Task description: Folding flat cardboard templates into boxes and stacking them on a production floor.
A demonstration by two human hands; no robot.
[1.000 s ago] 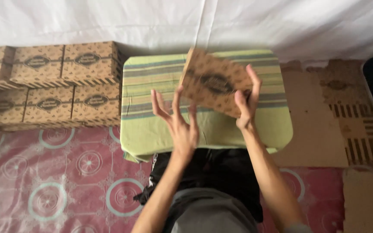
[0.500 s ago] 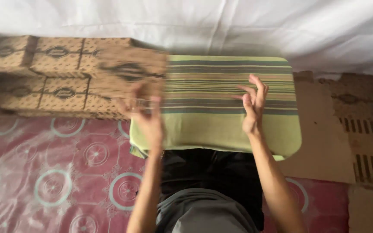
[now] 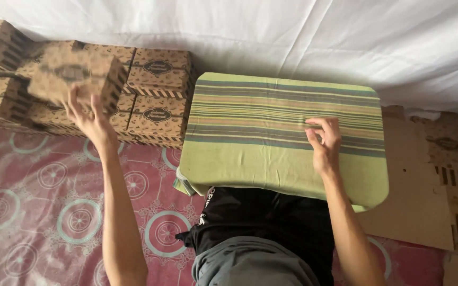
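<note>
by the stack (image 3: 157,100) — box (image 3: 75,74) in left hand (image 3: 94,124)

- The light was soft and even, a little dim, without glare.
- The left hand (image 3: 88,119) and its brown box (image 3: 75,77) were blurred by motion.
- The rest stayed sharp.

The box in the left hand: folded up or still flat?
Folded up: the box in the left hand shows a top face and a side wall, though blurred.
</note>
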